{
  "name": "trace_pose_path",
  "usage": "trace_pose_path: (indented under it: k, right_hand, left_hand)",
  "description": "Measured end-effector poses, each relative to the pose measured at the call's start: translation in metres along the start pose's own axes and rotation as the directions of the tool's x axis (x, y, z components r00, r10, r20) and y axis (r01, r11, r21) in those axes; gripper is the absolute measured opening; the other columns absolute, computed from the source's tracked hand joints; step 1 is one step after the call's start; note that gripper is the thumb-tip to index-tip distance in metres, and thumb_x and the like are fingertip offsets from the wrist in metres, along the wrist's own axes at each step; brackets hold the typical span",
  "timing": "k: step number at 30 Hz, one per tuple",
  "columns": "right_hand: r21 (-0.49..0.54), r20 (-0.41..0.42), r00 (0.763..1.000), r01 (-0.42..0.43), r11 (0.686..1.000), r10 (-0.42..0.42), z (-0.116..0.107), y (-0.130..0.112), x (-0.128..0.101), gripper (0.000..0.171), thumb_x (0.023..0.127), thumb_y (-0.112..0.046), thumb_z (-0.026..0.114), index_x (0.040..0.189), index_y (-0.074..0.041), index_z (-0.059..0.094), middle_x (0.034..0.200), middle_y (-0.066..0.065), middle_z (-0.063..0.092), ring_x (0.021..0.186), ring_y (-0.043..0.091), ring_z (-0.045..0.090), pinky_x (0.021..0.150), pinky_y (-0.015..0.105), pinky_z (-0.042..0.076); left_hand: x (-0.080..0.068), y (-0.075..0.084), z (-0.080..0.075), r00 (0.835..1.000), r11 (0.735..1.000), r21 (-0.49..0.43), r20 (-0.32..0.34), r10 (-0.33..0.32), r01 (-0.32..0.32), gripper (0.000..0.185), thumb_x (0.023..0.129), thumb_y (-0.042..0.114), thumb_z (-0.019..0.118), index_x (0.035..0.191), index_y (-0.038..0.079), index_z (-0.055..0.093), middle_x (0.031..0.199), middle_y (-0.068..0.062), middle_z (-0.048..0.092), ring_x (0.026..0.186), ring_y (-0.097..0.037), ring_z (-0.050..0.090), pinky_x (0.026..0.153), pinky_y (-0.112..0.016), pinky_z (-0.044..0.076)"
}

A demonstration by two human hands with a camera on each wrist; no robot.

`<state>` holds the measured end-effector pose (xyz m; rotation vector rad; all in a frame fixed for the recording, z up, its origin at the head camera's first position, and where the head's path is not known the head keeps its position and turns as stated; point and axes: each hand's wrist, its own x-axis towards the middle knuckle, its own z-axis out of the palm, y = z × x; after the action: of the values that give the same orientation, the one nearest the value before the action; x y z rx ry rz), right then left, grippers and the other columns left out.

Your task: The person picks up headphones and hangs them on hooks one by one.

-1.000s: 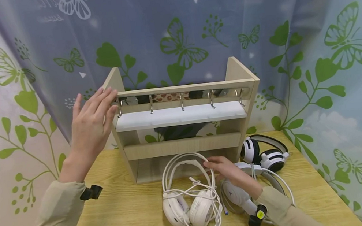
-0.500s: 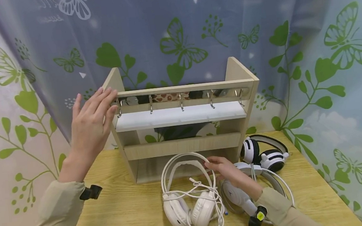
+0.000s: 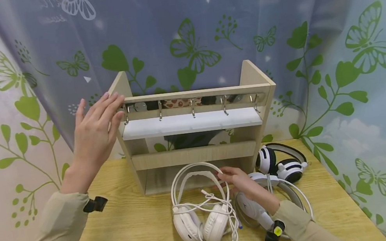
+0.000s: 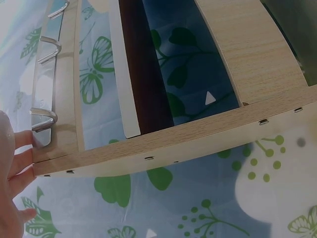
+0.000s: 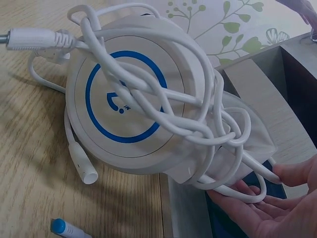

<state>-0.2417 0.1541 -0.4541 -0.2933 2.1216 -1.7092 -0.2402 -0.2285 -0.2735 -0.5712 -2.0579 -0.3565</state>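
Observation:
A light wooden rack (image 3: 193, 156) stands on the table, with a metal rail of several hooks (image 3: 193, 108) along its upper front. My left hand (image 3: 96, 130) rests at the rack's upper left corner, its fingers straight; the left wrist view shows fingertips (image 4: 22, 166) touching the board beside the end hook. My right hand (image 3: 243, 184) grips the headband of white headphones (image 3: 214, 228) by its right side, thumb and fingers around it. They are upright before the rack. Their white cable is wound round the ear cups (image 5: 148, 153). Whether the cups touch the table is unclear.
White headphones (image 3: 255, 208) with a grey inner band lie under my right forearm. Behind them, black-and-white headphones (image 3: 290, 169) lie by the rack's right side. A blue-tipped plug (image 5: 58, 226) lies on the wooden table (image 3: 119, 230). A patterned curtain (image 3: 155, 34) hangs behind.
The white headphones in my right hand have turned very slightly. My left hand stays in the same place on the rack.

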Motion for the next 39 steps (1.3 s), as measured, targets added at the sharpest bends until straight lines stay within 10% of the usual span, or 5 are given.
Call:
trace_pose_path:
  k: [20,27,39]
  right_hand:
    - [0.025,-0.033,0.999,0.011,1.0,-0.01,-0.002,0.003,-0.018,0.053,0.107,-0.023,0.05,0.147,0.011,0.04,0.136,0.028,0.056,0.116,0.037,0.063,0.1,0.062,0.048]
    - [0.049,-0.022,0.997,0.074,0.996,-0.073,-0.002,0.001,-0.025,0.048,0.109,-0.018,0.046,0.146,0.011,0.041,0.139,0.03,0.056,0.113,0.035,0.066,0.081,0.038,0.058]
    - [0.011,-0.064,0.984,0.167,0.986,-0.166,0.003,0.0,-0.034,0.044,0.109,-0.016,0.044,0.142,0.013,0.043,0.138,0.031,0.056,0.103,0.028,0.072,0.083,0.046,0.058]
  left_hand:
    - [0.0,0.0,-0.001,1.0,1.0,-0.007,0.007,-0.003,0.003,0.05,0.11,0.044,0.038,0.142,0.013,0.06,0.145,-0.008,0.059,0.14,-0.026,0.049,0.125,-0.053,0.013]
    - [-0.001,-0.001,-0.002,1.0,1.0,0.004,0.028,-0.004,0.004,0.049,0.11,0.043,0.04,0.144,0.013,0.058,0.147,-0.008,0.057,0.141,-0.026,0.048,0.125,-0.053,0.011]
    - [-0.001,-0.002,-0.006,0.996,1.0,0.014,0.087,0.015,-0.017,0.051,0.108,0.043,0.044,0.148,0.012,0.054,0.151,-0.009,0.053,0.144,-0.026,0.043,0.125,-0.055,0.009]
